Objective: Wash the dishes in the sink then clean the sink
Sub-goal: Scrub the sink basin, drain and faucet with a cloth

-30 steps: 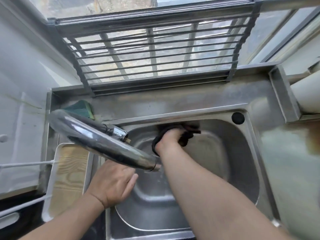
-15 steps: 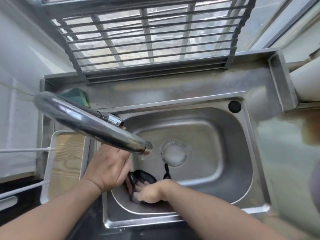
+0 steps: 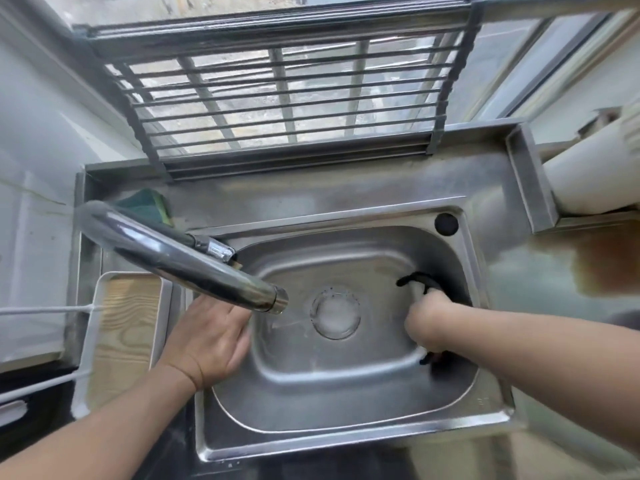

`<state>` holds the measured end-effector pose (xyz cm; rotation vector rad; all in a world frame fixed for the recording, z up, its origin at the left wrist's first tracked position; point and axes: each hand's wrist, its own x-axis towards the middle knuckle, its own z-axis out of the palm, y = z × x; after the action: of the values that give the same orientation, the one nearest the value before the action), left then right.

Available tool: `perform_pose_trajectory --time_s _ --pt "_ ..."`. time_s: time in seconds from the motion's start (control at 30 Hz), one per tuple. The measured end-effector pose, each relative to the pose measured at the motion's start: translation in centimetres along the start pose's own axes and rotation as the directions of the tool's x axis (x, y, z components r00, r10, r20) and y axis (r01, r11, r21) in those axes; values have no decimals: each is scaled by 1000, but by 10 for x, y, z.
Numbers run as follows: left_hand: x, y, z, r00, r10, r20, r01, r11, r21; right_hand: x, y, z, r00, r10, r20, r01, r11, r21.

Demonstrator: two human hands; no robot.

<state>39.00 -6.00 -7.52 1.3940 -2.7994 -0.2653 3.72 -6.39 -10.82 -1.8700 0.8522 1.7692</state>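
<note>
A steel sink [image 3: 346, 441] fills the middle of the view, with a round drain [image 3: 335, 314] at its bottom and no dishes in it. My right hand [image 3: 429, 322] is closed on a black cloth [image 3: 420, 280] and presses it against the sink's right inner wall. Ends of the cloth stick out above and below my fist. My left hand [image 3: 211, 336] rests flat with fingers apart on the sink's left rim and wall, under the spout of the chrome faucet [image 3: 180, 261]. I see no water running.
A green and yellow sponge [image 3: 149, 202] lies on the back ledge at left. A white tray with a wooden board [image 3: 124, 327] stands left of the sink. A metal rack [image 3: 287, 95] hangs above the back ledge. A white roll [image 3: 595, 174] sits at right.
My right hand has swept the cloth from the sink's back wall to its front left corner and now to the right wall. My left hand has stayed at the left rim.
</note>
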Motion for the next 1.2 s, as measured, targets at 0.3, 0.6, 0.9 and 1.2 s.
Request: perform_pose_trajectory --time_s 0.3,0.6,0.9,1.2 --pt "0 1 1 1000 6 3 -6 1000 -13 3 20 -104 842 -52 -537 185 963 196" --pt "-6 -7 14 999 -15 43 16 1000 -27 100 6 -28 807 -49 -589 242 936 254" --pt "-2 -2 3 997 -36 72 42 997 -71 76 -83 1 960 279 2 -217 743 633" --pt "-6 -7 8 976 -111 186 123 991 -57 84 -136 -72 981 48 -188 193 -114 975"
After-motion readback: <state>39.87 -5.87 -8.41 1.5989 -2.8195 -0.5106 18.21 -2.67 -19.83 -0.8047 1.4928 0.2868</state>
